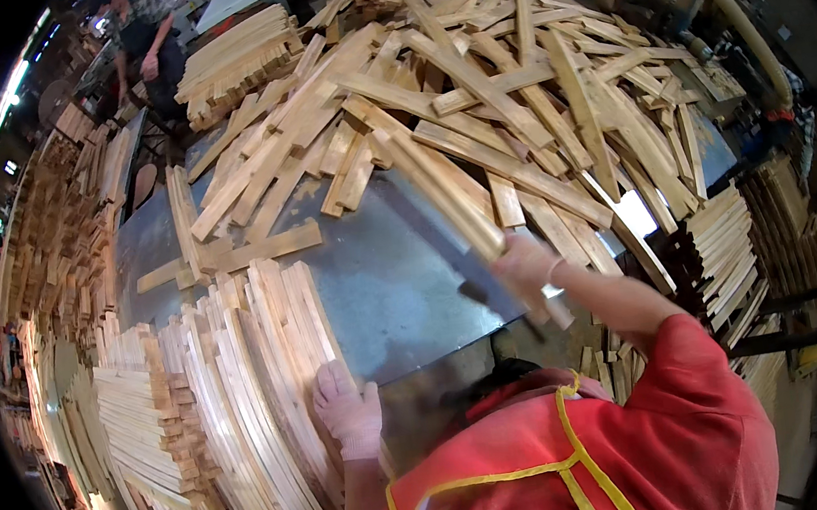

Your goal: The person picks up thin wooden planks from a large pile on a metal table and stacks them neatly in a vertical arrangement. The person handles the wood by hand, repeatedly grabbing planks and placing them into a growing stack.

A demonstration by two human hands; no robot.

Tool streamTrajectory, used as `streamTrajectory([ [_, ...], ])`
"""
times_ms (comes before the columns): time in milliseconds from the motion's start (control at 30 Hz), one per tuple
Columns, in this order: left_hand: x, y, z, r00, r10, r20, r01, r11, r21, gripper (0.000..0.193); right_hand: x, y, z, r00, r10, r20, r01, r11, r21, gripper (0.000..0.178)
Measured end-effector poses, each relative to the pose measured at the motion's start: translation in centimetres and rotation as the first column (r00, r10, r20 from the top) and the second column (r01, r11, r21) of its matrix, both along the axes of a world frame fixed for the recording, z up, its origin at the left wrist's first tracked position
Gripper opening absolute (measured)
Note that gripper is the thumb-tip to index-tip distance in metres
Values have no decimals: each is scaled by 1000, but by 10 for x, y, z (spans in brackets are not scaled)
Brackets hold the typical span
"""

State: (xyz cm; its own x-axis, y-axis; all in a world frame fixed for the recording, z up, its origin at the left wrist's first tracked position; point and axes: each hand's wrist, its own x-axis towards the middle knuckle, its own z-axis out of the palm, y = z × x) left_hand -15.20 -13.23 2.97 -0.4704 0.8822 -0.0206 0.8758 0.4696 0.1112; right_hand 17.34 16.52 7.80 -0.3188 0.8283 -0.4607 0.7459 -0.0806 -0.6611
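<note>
My right hand (527, 267), in a pale glove, grips the near end of a long wooden board (425, 176). The board slants away over the metal tabletop (369, 259), its far end against a heap of loose boards (499, 76). Its dark reflection or shadow shows on the metal beside it. My left hand (348, 409), also gloved, lies flat with the thumb apart against the side of a neat stack of wooden strips (265, 360). That hand holds nothing.
Another stack of strips (137, 423) stands at the left, and one more (239, 59) at the far left of the table. Crossed boards (229, 256) lie near the left edge. Strips are piled at right (726, 242). A person (147, 43) stands far left; a hose (737, 21) hangs far right.
</note>
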Motion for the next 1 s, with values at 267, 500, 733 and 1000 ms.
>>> streamTrajectory([
  [267, 45, 110, 37, 918, 260, 299, -160, 934, -320, 93, -157, -137, -64, 550, 817, -175, -835, 546, -75, 60],
  [500, 10, 50, -42, 961, 86, -261, -80, 996, 31, 81, -59, 15, 10, 748, 641, -169, -575, 754, 317, 60],
  [733, 14, 67, -35, 972, 85, -217, -95, 995, -38, 82, 73, 255, 63, 997, -65, 45, 7, 643, 766, 63],
  [1000, 8, 56, -41, 968, 86, -235, -108, 991, -83, 84, -123, 247, 83, 911, 99, 400, -325, 770, 550, 89],
])
